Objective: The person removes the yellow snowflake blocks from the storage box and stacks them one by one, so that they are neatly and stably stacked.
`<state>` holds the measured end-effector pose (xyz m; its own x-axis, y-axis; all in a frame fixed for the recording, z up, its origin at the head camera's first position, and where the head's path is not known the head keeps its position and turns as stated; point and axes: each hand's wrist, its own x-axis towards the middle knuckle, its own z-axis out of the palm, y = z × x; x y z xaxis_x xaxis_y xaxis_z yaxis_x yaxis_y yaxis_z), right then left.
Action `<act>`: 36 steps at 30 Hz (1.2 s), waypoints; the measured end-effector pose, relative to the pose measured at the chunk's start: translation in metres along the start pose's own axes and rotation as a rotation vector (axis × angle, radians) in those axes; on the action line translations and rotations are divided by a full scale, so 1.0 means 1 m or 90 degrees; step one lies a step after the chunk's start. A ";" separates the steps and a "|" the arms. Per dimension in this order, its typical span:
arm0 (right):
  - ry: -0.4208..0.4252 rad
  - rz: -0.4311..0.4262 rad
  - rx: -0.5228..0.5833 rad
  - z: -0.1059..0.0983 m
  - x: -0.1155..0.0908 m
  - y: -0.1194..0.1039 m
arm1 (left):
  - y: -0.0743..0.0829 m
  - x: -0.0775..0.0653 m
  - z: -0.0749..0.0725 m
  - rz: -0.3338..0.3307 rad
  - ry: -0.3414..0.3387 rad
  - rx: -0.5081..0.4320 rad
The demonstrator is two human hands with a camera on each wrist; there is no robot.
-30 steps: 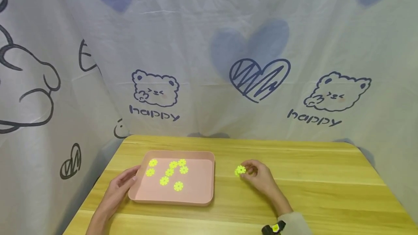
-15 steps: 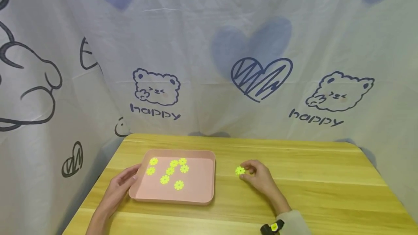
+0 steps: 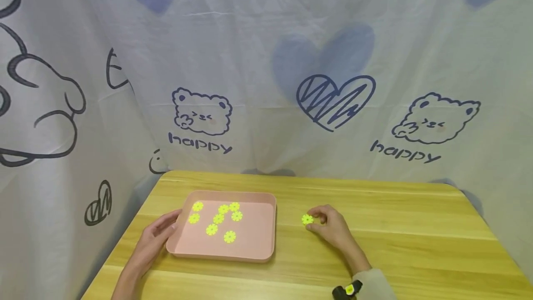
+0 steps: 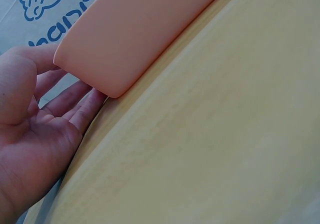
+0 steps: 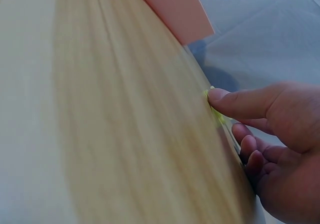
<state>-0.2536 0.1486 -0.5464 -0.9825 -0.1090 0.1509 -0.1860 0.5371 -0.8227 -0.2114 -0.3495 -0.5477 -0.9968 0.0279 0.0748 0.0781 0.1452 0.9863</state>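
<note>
A shallow pink tray (image 3: 253,244) lies on the left half of the wooden table. Several yellow snowflake discs (image 3: 229,237) are spread over its floor, flat and apart or edge to edge. My left hand (image 3: 153,240) holds the tray's left side; in the left wrist view, the thumb is at the rim and the fingers reach the lower edge. Right of the tray, close over the table, my right hand (image 3: 333,228) pinches a yellow snowflake disc (image 3: 307,219) between thumb and index finger. In the right wrist view the thumb covers most of that disc (image 5: 219,115).
The wooden table (image 3: 408,244) has rounded far corners. Behind it and to the left hangs a pale curtain (image 3: 258,59) printed with hearts and bears. A dark strap (image 3: 347,290) with a yellow tag is around the right wrist.
One second ago a second yellow edge showed behind the disc in my right hand; now a single outline shows. The left hand and tray have kept their places.
</note>
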 end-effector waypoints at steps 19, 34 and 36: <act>-0.034 0.027 -0.050 -0.003 0.003 -0.005 | 0.003 -0.001 0.000 0.002 -0.002 -0.001; -0.044 0.024 -0.043 -0.004 0.004 -0.006 | 0.001 0.000 0.000 -0.009 0.001 0.012; -0.043 0.025 -0.040 -0.004 0.003 -0.007 | 0.001 0.000 0.000 -0.009 0.005 0.011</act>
<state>-0.2558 0.1482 -0.5379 -0.9867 -0.1411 0.0803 -0.1491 0.5927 -0.7915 -0.2110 -0.3492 -0.5464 -0.9979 0.0185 0.0624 0.0646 0.1625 0.9846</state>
